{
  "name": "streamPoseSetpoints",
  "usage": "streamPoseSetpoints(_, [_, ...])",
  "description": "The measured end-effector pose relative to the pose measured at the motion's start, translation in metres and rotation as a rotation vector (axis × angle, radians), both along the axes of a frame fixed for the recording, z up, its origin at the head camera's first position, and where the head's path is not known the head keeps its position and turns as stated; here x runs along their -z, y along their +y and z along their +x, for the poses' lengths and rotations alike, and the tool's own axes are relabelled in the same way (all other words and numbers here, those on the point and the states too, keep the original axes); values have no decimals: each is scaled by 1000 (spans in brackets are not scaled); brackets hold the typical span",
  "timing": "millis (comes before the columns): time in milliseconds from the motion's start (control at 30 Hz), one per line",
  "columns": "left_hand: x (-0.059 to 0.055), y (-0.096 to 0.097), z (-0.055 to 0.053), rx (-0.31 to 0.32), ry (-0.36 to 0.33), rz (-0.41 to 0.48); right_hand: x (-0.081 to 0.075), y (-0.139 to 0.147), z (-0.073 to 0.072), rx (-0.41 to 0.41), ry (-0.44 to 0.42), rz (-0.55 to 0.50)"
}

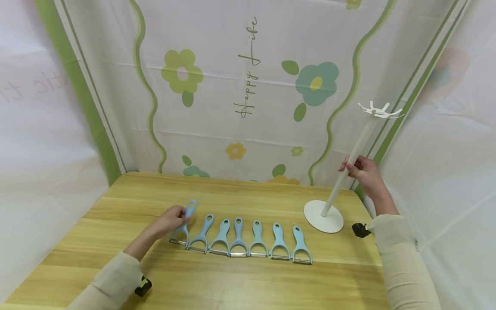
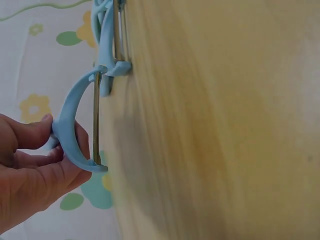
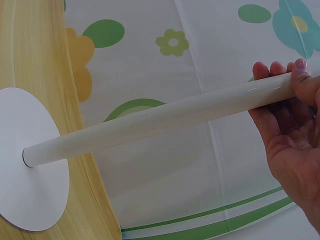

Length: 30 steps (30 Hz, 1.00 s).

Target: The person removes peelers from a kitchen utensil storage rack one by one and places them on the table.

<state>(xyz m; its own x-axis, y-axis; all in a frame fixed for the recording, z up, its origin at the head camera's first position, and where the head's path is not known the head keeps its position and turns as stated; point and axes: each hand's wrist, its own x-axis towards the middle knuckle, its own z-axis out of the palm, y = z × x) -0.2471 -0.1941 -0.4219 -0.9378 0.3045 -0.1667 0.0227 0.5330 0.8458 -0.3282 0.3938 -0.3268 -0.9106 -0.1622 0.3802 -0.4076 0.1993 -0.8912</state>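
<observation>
My left hand [image 1: 170, 221] pinches a light blue Y-shaped peeler [image 1: 190, 209] at the left end of a row, its handle raised from the table. In the left wrist view, thumb and fingers hold that peeler [image 2: 68, 121] just behind its curved head, the metal blade facing the tabletop. Several more blue peelers [image 1: 238, 237] lie side by side to its right, handles pointing away. My right hand [image 1: 366, 174] grips the white pole [image 3: 165, 120] of a stand around mid-height. The stand's round base [image 1: 314, 215] is on the table, and a ring of white hooks [image 1: 381, 112] tops it.
The wooden table [image 1: 232, 286] runs back to a white curtain [image 1: 217, 120] printed with flowers and green lines. Curtains also hang at the left and right sides. The stand is near the table's right edge, to the right of the peeler row.
</observation>
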Motion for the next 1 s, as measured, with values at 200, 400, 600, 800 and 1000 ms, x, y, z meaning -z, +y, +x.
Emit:
streamPoseSetpoints(200, [8,-2,1,-4,-28,-35,0,0,3,8,-12,12])
streamPoseSetpoints(400, [14,-2,0,-19,-36,-95,0,2,4,-13,-6,-13])
streamPoseSetpoints(600, [20,-3,-1,-11,35,-255,0,4,5,-31,-4,-48])
streamPoseSetpoints(800, [25,-3,-1,-10,103,-341,2,2,4,-14,-4,-25])
streamPoseSetpoints(1000, [25,-1,-2,-38,123,-362,3,-1,-3,26,6,23])
